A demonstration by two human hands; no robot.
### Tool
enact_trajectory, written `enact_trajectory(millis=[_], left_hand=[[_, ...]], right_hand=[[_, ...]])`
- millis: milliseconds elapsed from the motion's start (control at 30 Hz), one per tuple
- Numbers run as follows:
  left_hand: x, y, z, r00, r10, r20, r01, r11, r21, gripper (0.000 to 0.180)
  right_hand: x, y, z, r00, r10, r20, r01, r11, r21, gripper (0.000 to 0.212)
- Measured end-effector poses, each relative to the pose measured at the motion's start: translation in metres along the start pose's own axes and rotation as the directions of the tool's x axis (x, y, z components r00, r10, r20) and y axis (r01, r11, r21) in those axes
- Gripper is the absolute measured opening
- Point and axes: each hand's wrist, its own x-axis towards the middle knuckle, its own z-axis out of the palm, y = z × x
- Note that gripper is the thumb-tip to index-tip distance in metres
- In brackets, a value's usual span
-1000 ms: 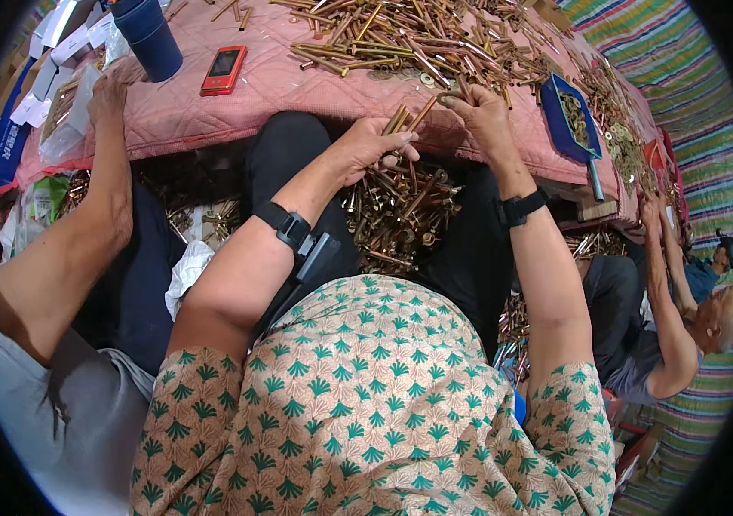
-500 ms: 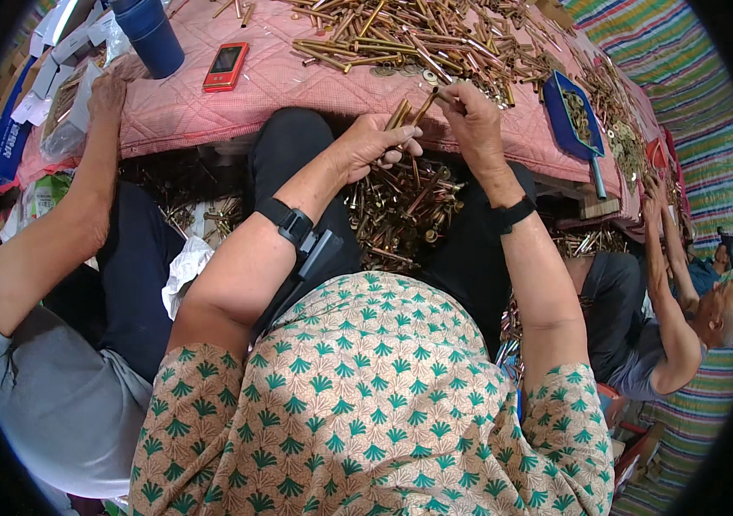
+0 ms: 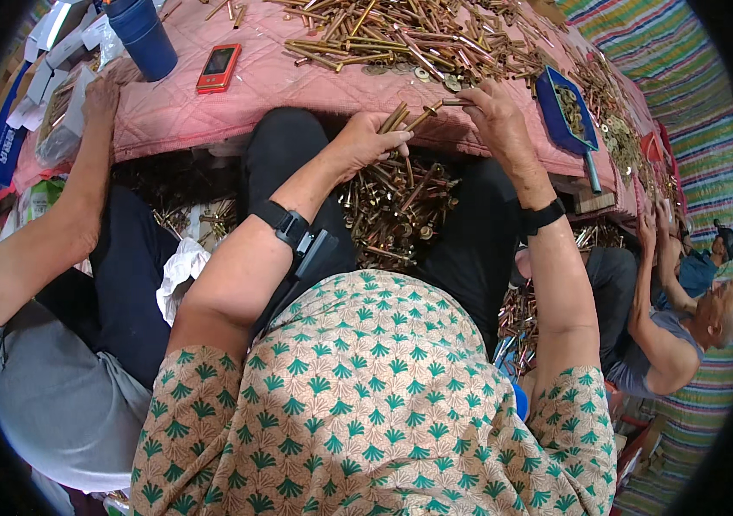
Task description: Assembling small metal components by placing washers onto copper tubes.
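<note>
My left hand [image 3: 371, 139] is closed around a few brass-coloured bolts [image 3: 395, 117] just in front of the table's edge. One of them slants up to the right, with a washer-like disc [image 3: 429, 111] near its top. To the right, my right hand [image 3: 499, 122] is closed in a pinch on a short, dark metal rod [image 3: 456, 103], whose inner end is hidden by the fingers. A heap of brass-coloured bolts [image 3: 396, 206] with washers on many of them lies below, between my knees.
A pink quilted cloth [image 3: 254, 95] covers the table. On it are loose metal tubes [image 3: 418, 39], flat washers [image 3: 422, 75], a blue scoop [image 3: 566, 112] of washers, a red phone [image 3: 217, 68] and a blue cup [image 3: 143, 39]. People sit at left [image 3: 48, 370] and right [image 3: 654, 335].
My right hand has drawn away to the right and slightly up, off the bolts, with the short rod in its fingertips. My left hand stays nearly in place with its bolts.
</note>
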Motion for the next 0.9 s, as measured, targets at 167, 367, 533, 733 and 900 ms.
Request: enact_trajectory(millis=[167,367,533,733,900], left_hand=[[0.000,0.000,0.003,0.998,0.063,-0.021,-0.060,0.988,0.141,0.014],[0.004,-0.005,0.000,0.996,0.094,-0.003,-0.087,0.934,0.347,0.010],[0.004,-0.011,-0.002,0.989,0.123,0.082,-0.141,0.952,0.272,0.010],[-0.001,-0.003,0.003,0.991,0.103,0.091,-0.119,0.974,0.192,0.012],[-0.007,0.013,0.004,0.998,-0.024,0.061,0.034,0.987,-0.158,0.021]], right_hand=[[-0.002,0.002,-0.004,0.998,-0.059,0.027,0.060,0.998,-0.029,0.017],[-0.003,0.008,-0.012,0.976,-0.184,0.118,0.186,0.982,-0.012,0.021],[-0.007,0.002,-0.028,0.962,0.039,0.269,-0.157,0.887,0.434,0.026],[-0.012,0.003,-0.009,0.859,0.299,0.416,-0.493,0.263,0.830,0.011],[-0.002,-0.017,0.020,0.838,0.352,0.418,-0.513,0.243,0.824,0.015]])
